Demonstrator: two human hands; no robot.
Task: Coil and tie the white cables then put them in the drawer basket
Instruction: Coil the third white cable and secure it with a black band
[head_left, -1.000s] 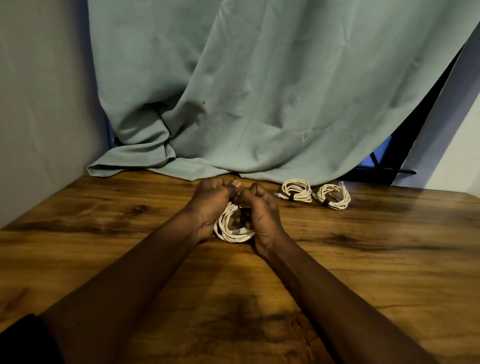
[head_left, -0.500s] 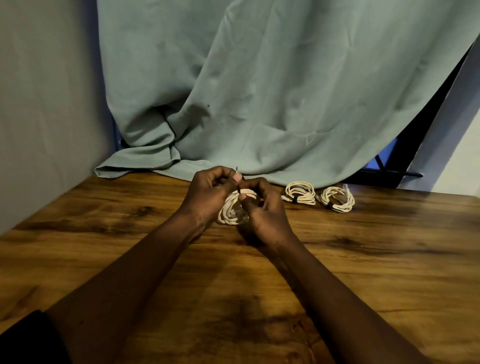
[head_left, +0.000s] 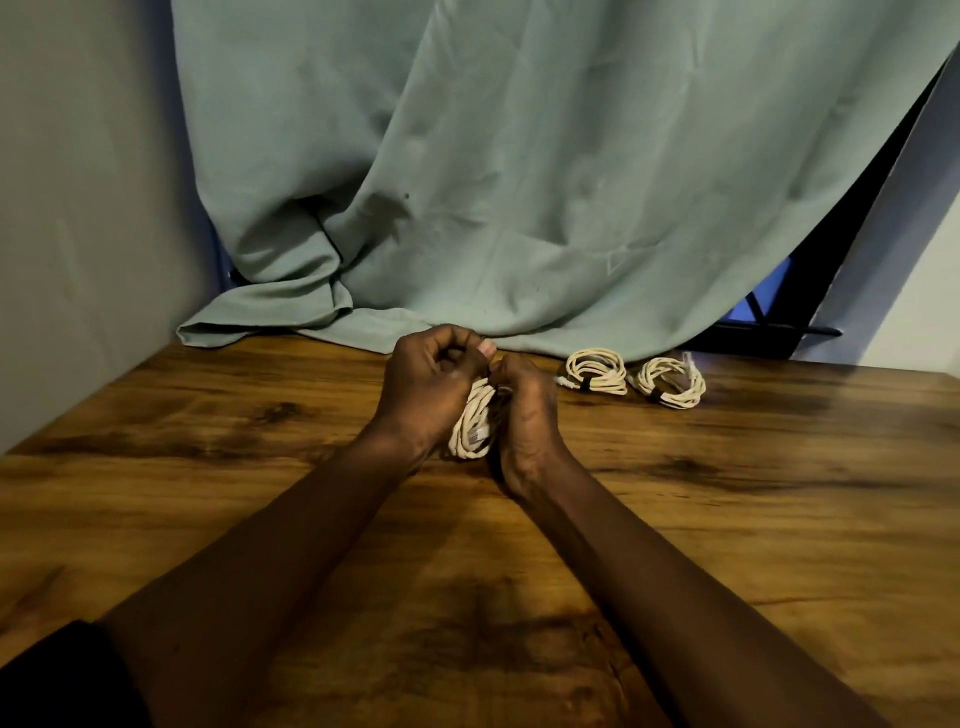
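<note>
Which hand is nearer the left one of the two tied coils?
Right. The right hand is just left of that tied coil; the left hand is farther left, past the right one.

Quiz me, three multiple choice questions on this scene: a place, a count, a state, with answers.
1. Where do the two tied white cable coils lie? A: on the brown wooden table, right of the right hand. B: in a basket. C: on the floor.
2. How many white coils show? A: two. B: three. C: five.
3. The third white coil is: A: lying untouched. B: gripped by the left hand and right hand. C: stretched straight.
Answers: A, they rest on wood; B, two tied, one held; B, both hands grip it.
</note>
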